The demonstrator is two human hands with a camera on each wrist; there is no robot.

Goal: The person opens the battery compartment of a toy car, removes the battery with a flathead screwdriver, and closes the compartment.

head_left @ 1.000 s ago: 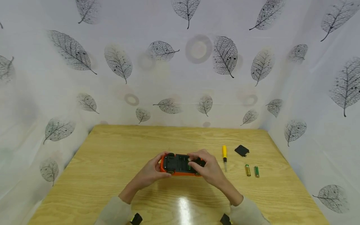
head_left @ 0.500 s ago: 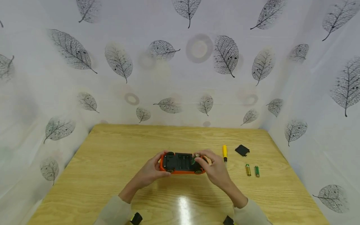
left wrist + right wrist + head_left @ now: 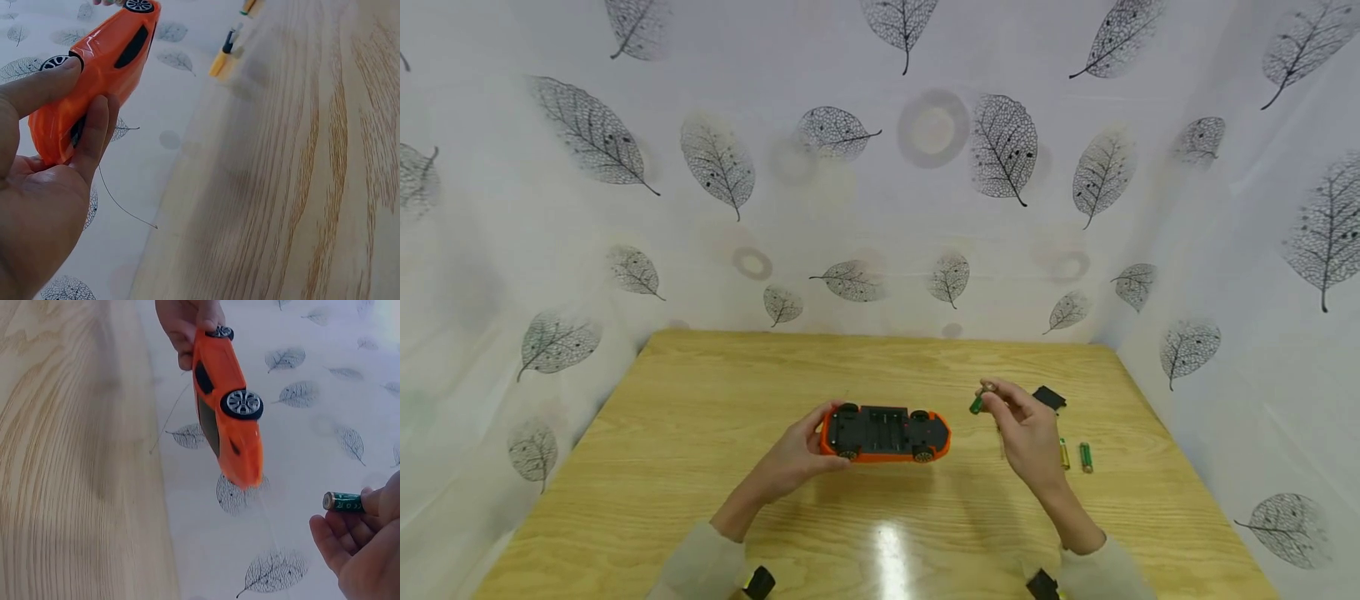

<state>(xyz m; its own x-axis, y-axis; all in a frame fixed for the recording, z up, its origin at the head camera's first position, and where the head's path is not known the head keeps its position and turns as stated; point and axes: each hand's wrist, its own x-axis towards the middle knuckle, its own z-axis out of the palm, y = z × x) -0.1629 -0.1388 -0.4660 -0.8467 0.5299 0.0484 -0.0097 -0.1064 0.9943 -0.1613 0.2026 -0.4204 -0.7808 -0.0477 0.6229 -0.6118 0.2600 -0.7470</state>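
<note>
In the head view my left hand (image 3: 786, 457) grips the rear end of an orange toy car (image 3: 936, 450), whose black underside faces up toward me. The uncovered battery compartment (image 3: 886, 430) in its middle shows bare slots. In the left wrist view, thumb and fingers wrap the orange body (image 3: 106, 56) from both sides. To the right of the car, my right hand (image 3: 1032, 437) pinches a small green battery (image 3: 977, 405) between thumb and fingers, held in the air. The right wrist view shows one end of that battery (image 3: 344, 502) sticking out past the thumb.
On the wooden table (image 3: 715, 383), a black battery cover (image 3: 1049, 397) lies partly behind my right hand. Two loose batteries, one yellow-green (image 3: 1064, 455) and one green (image 3: 1086, 457), lie beside it. A yellow screwdriver (image 3: 221, 61) is mostly hidden in the head view. Leaf-patterned curtains (image 3: 880, 208) enclose the table.
My right hand has lifted the green battery out of the car's compartment and carried it to the right, away from the car. The left hand keeps its grip on the car, nearly still.
</note>
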